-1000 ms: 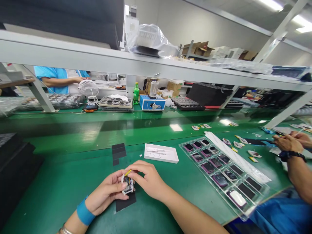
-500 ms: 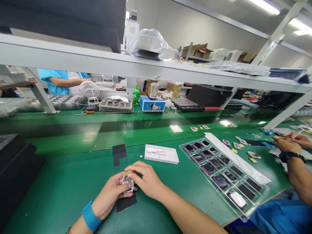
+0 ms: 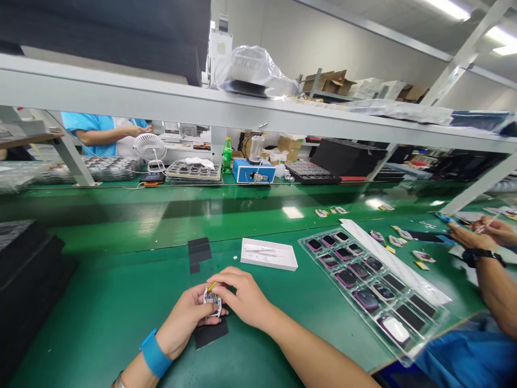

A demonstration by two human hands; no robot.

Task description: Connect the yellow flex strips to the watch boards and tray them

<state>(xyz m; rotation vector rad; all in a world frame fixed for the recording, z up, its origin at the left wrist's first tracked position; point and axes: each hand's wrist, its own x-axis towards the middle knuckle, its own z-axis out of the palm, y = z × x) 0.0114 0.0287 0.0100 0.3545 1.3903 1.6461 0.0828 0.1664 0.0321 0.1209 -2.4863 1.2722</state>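
My left hand (image 3: 186,318) is closed around a small white device housing (image 3: 212,303) with a circuit board inside, held just above a black pad (image 3: 210,332) on the green bench. My right hand (image 3: 244,299) pinches at the top of the same housing, where a thin yellow strip (image 3: 211,286) sticks out. A blue band circles my left wrist. A clear tray (image 3: 375,288) of several dark and pink-edged parts lies to the right. A flat white tray (image 3: 269,254) with tweezers rests just beyond my hands.
A co-worker's hands (image 3: 479,237) with a black watch work at the right edge among loose small parts (image 3: 398,237). Black foam stacks (image 3: 24,269) stand at the left. Beyond the green belt sit a white fan (image 3: 149,146), a blue box (image 3: 253,171) and part trays; another person stands far left.
My hands and the housing stay in nearly the same spot; the left wrist has shifted slightly. The co-worker's hands have moved a little at the right.
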